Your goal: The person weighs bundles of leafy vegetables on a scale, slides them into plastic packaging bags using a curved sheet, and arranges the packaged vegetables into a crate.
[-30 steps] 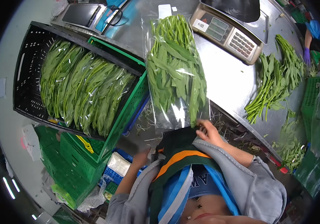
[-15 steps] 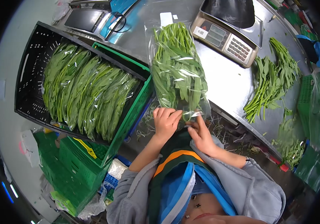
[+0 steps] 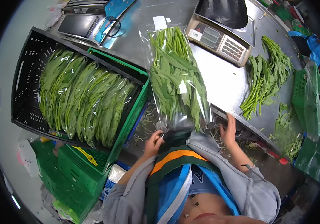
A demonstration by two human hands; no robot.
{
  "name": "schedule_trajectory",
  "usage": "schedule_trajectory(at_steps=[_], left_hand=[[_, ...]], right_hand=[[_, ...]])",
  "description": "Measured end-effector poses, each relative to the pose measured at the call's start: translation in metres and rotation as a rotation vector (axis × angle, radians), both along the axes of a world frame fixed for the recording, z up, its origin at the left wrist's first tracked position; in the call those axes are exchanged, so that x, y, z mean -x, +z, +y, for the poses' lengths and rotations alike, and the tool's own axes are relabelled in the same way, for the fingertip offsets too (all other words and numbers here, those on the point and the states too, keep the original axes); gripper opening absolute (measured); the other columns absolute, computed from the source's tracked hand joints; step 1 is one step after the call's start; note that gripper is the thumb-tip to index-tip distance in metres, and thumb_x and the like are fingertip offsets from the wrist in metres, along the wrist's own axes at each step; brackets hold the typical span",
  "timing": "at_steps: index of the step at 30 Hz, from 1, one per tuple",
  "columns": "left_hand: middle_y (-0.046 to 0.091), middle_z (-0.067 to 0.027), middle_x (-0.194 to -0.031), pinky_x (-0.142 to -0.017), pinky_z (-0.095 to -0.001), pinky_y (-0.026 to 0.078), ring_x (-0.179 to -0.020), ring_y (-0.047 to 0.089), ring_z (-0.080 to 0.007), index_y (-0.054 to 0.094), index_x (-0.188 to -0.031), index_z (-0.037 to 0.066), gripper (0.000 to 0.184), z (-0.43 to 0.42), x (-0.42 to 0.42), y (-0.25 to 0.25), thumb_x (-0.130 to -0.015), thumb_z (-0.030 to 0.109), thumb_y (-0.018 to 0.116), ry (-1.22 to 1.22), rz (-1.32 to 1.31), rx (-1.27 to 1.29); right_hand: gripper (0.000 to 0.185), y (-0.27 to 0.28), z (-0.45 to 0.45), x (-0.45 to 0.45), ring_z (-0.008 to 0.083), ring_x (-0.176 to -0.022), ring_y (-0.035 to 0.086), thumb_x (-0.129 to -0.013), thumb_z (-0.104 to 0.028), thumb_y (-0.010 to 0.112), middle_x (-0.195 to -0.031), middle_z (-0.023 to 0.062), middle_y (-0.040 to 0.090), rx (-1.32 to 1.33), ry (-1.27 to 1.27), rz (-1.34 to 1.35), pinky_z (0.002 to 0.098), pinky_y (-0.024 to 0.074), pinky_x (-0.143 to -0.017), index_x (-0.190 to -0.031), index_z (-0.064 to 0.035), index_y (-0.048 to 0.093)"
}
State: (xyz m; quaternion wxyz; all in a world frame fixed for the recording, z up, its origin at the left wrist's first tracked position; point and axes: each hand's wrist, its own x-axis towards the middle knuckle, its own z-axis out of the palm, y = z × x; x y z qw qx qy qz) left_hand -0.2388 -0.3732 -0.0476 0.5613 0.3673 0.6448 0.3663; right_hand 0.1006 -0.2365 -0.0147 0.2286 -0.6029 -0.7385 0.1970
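Observation:
A clear plastic bag of long-stemmed leafy greens lies at the table's front edge, stems pointing away from me, leaves toward me. At the bag's near left corner is my left hand, its fingers closed on the film. My right hand is held off to the right of the bag, fingers apart, touching nothing. To the left, a black crate holds several bagged bunches of the same greens, packed side by side.
A digital scale with a black tray stands behind the bag. Loose greens lie on the metal table at right, beside a green basket. Green crates are at lower left.
My right hand has let go of the bag's near end and swung right, opening. My left hand has moved down and left. The bag's near end has spread wider toward me.

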Motion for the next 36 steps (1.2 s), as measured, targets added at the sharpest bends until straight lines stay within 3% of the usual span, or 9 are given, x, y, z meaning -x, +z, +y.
schedule_trajectory(at_steps=[1,3,5,10,17,21,25,31,36], left_hand=[[0.058,-0.0141,-0.109,-0.087,-0.0362,0.043,-0.100,0.056,-0.0251,0.049,-0.119,0.001,0.047,0.018,0.026,0.004,-0.076,0.011,0.066,-0.080,0.379,-0.372],[0.048,-0.0143,-0.127,-0.096,-0.0421,0.034,-0.117,0.044,-0.0304,0.050,-0.121,0.008,0.057,0.063,0.020,0.038,-0.069,0.018,0.072,-0.026,0.889,-0.476],[0.039,-0.0107,-0.136,-0.099,-0.0442,0.027,-0.125,0.032,-0.0297,0.050,-0.123,0.015,0.063,0.093,0.019,0.034,-0.066,0.025,0.073,-0.392,1.083,-0.690],[0.047,-0.0133,-0.128,-0.093,-0.0443,0.030,-0.121,0.038,-0.0302,0.058,-0.110,0.008,0.041,0.083,0.016,0.049,-0.069,0.006,0.063,-0.229,0.963,-0.969],[0.036,-0.0143,-0.133,-0.095,-0.0423,0.029,-0.122,0.034,-0.0295,0.045,-0.129,0.011,0.058,0.094,-0.045,0.083,-0.075,0.021,0.063,-0.522,0.979,-0.860],[0.051,-0.0060,-0.099,-0.085,-0.0377,0.034,-0.096,0.048,-0.0216,0.056,-0.111,0.012,0.036,0.124,-0.045,0.060,-0.076,0.014,0.060,-0.507,1.098,-1.016],[0.048,0.0001,-0.071,-0.074,-0.0349,0.035,-0.073,0.050,-0.0175,0.062,-0.087,0.012,0.012,0.130,-0.044,0.071,-0.075,0.014,0.061,-0.443,0.948,-1.110],[0.049,-0.0006,-0.071,-0.073,-0.0340,0.036,-0.072,0.050,-0.0175,0.064,-0.088,0.011,0.015,0.134,-0.040,0.095,-0.073,0.010,0.062,-0.442,0.827,-1.139],[0.049,-0.0008,-0.069,-0.074,-0.0344,0.036,-0.070,0.050,-0.0181,0.063,-0.086,0.010,0.017,0.137,-0.043,0.097,-0.071,0.006,0.060,-0.473,0.779,-1.131]], right_hand=[[0.047,0.004,0.020,0.008,0.0343,-0.112,0.049,-0.070,-0.004,0.066,-0.122,0.0172,0.050,-0.190,0.058,-0.124,0.0408,0.0402,-0.091,-0.116,-0.0077,0.055],[0.051,-0.004,0.045,0.013,0.0324,-0.114,0.047,-0.068,-0.003,0.066,-0.124,0.0151,0.049,-0.297,0.420,-0.164,0.0421,0.0387,-0.090,-0.118,-0.0089,0.054],[0.052,0.010,0.053,0.025,0.0314,-0.110,0.048,-0.068,-0.001,0.064,-0.122,0.0152,0.049,-0.326,0.577,-0.235,0.0408,0.0397,-0.087,-0.118,-0.0096,0.054],[0.048,0.011,-0.013,0.023,0.0342,-0.100,0.051,-0.068,0.007,0.062,-0.109,0.0179,0.054,-0.201,0.387,0.098,0.0392,0.0410,-0.088,-0.114,-0.0008,0.053],[0.052,-0.024,-0.040,0.122,0.0392,-0.113,0.044,-0.081,-0.008,0.060,-0.120,0.0252,0.048,0.059,-0.154,0.222,0.0411,0.0356,-0.098,-0.127,0.0046,0.039],[0.056,-0.029,-0.019,0.141,0.0392,-0.111,0.046,-0.081,-0.013,0.062,-0.118,0.0268,0.048,-0.227,-0.205,0.108,0.0400,0.0372,-0.095,-0.127,0.0053,0.037],[0.050,-0.017,0.010,0.158,0.0401,-0.095,0.054,-0.079,-0.017,0.067,-0.103,0.0262,0.055,-0.108,-0.272,0.374,0.0418,0.0429,-0.081,-0.115,0.0054,0.042],[0.023,-0.006,0.054,0.184,0.0405,-0.072,0.056,-0.077,-0.007,0.058,-0.083,0.0236,0.058,0.070,-0.258,0.518,0.0438,0.0444,-0.063,-0.096,0.0025,0.051],[0.012,-0.031,0.097,0.193,0.0388,-0.060,0.056,-0.077,-0.004,0.053,-0.067,0.0182,0.056,-0.317,-0.076,0.345,0.0430,0.0429,-0.052,-0.088,0.0002,0.055]])
